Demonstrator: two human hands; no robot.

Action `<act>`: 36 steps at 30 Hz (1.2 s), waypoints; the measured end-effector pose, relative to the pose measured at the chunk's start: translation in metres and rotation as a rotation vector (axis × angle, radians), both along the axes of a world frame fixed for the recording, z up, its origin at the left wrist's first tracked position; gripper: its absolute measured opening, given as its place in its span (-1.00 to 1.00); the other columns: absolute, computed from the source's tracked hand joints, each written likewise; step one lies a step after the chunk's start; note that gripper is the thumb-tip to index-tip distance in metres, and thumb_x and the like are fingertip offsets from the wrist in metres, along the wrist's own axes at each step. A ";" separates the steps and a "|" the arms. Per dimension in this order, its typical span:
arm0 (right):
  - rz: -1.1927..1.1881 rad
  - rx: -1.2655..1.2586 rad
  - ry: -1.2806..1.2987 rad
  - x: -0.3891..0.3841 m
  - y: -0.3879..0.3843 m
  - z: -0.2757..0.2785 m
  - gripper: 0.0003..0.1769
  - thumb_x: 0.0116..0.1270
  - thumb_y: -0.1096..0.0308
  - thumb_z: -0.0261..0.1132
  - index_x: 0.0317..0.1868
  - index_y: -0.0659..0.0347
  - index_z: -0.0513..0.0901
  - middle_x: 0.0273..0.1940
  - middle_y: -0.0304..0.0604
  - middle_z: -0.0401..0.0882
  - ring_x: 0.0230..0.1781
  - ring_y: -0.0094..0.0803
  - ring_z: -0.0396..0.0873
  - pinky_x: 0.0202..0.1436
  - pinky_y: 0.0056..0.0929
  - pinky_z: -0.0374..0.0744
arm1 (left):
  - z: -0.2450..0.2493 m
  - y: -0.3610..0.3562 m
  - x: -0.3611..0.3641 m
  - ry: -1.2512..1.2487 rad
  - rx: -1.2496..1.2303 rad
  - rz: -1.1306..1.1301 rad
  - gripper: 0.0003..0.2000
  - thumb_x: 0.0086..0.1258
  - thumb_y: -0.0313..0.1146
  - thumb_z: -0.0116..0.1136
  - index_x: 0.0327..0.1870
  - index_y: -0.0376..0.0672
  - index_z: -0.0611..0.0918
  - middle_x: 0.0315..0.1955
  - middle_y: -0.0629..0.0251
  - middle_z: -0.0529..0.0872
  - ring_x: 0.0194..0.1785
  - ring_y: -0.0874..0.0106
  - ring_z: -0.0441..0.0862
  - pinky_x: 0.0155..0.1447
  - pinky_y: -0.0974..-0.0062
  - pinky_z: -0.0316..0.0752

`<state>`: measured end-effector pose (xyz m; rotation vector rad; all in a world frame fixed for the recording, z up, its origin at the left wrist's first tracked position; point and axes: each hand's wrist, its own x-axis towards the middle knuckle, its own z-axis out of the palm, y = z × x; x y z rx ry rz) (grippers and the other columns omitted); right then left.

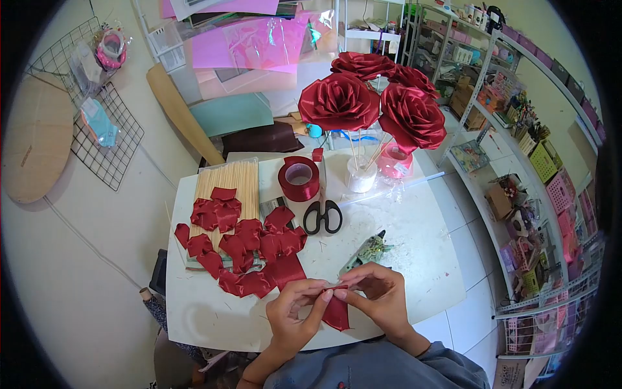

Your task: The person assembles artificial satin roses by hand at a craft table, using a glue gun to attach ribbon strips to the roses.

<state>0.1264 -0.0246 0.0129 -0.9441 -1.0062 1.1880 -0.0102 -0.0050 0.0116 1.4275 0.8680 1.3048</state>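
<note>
Near the table's front edge, my left hand (pixel 297 312) and my right hand (pixel 379 299) pinch the top edge of a dark red satin ribbon piece (pixel 336 315) between thumbs and fingers. The lower end of the piece hangs down below my fingertips. To the left lies a loose pile of red ribbon petals (pixel 243 243), some overlapping a bundle of wooden skewers (pixel 241 178). Just beyond my right hand rests a green glue gun (pixel 368 253). Scissors with black handles (pixel 322 217) lie farther back, next to a roll of red ribbon (pixel 299 179).
Several large red ribbon roses (pixel 340 104) on sticks stand in a white holder (pixel 361 176) at the back of the white table (pixel 414 243). A pink ribbon roll (pixel 395 162) sits beside it. Metal shelves (pixel 483 123) with supplies line the right; a wire grid (pixel 107 139) hangs left.
</note>
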 end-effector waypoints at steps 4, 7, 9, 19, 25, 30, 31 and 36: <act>-0.005 -0.006 0.069 0.000 0.001 -0.001 -0.65 0.00 0.67 0.27 -0.15 0.34 0.46 -0.34 -0.14 0.55 -0.28 -0.55 0.52 -0.12 -0.57 0.49 | -0.008 -0.001 0.000 0.168 0.214 0.099 -0.73 0.08 -0.67 0.12 -0.21 -0.36 0.37 -0.47 0.17 0.59 -0.32 0.53 0.56 -0.22 0.67 0.48; -0.029 -0.012 0.061 -0.001 0.001 -0.001 -0.65 -0.01 0.68 0.27 -0.16 0.34 0.44 -0.37 -0.14 0.55 -0.29 -0.54 0.53 -0.12 -0.58 0.50 | -0.016 -0.001 0.000 0.252 0.339 0.149 -0.69 0.08 -0.69 0.11 -0.17 -0.34 0.31 -0.48 0.16 0.58 -0.35 0.53 0.56 -0.25 0.67 0.47; -0.040 -0.011 0.072 -0.001 0.001 -0.001 -0.65 -0.02 0.68 0.27 -0.17 0.34 0.43 -0.37 -0.14 0.55 -0.29 -0.53 0.54 -0.13 -0.58 0.50 | -0.016 0.000 0.000 0.258 0.374 0.153 -0.67 0.08 -0.70 0.10 -0.16 -0.33 0.29 -0.48 0.15 0.58 -0.36 0.53 0.55 -0.26 0.68 0.47; -0.045 0.017 0.102 -0.001 0.001 -0.001 -0.68 -0.03 0.67 0.29 -0.24 0.31 0.41 -0.37 -0.14 0.55 -0.28 -0.52 0.54 -0.14 -0.57 0.51 | -0.017 0.000 0.000 0.211 0.363 0.128 -0.65 0.08 -0.70 0.09 -0.15 -0.33 0.26 -0.47 0.13 0.58 -0.38 0.52 0.55 -0.26 0.67 0.46; -0.029 -0.002 0.060 -0.001 -0.001 0.002 -0.68 -0.03 0.67 0.29 -0.25 0.30 0.40 -0.37 -0.15 0.54 -0.29 -0.53 0.54 -0.16 -0.59 0.51 | 0.000 0.001 -0.002 0.063 0.147 0.010 -0.62 0.06 -0.66 0.13 -0.12 -0.31 0.27 -0.47 0.15 0.58 -0.35 0.50 0.56 -0.25 0.66 0.46; -0.010 -0.004 0.035 -0.002 -0.001 -0.001 -0.69 -0.03 0.66 0.29 -0.26 0.29 0.40 -0.36 -0.19 0.52 -0.29 -0.55 0.53 -0.16 -0.60 0.49 | -0.005 0.002 -0.004 0.145 0.200 0.010 -0.65 0.05 -0.67 0.13 -0.15 -0.31 0.30 -0.47 0.14 0.58 -0.35 0.49 0.56 -0.22 0.64 0.46; -0.008 -0.005 0.032 -0.002 -0.001 -0.002 -0.69 -0.03 0.66 0.29 -0.26 0.29 0.40 -0.36 -0.21 0.51 -0.29 -0.56 0.52 -0.16 -0.61 0.48 | -0.005 0.003 -0.005 0.172 0.217 0.012 -0.65 0.05 -0.68 0.13 -0.16 -0.31 0.31 -0.47 0.14 0.57 -0.34 0.49 0.56 -0.22 0.63 0.46; 0.071 -0.023 0.066 -0.001 0.000 0.000 -0.66 0.02 0.62 0.27 -0.18 0.29 0.39 -0.32 -0.23 0.47 -0.26 -0.58 0.47 -0.13 -0.61 0.42 | -0.007 0.003 -0.004 0.186 0.238 0.041 -0.68 0.05 -0.70 0.11 -0.18 -0.32 0.32 -0.47 0.14 0.57 -0.34 0.49 0.56 -0.23 0.63 0.46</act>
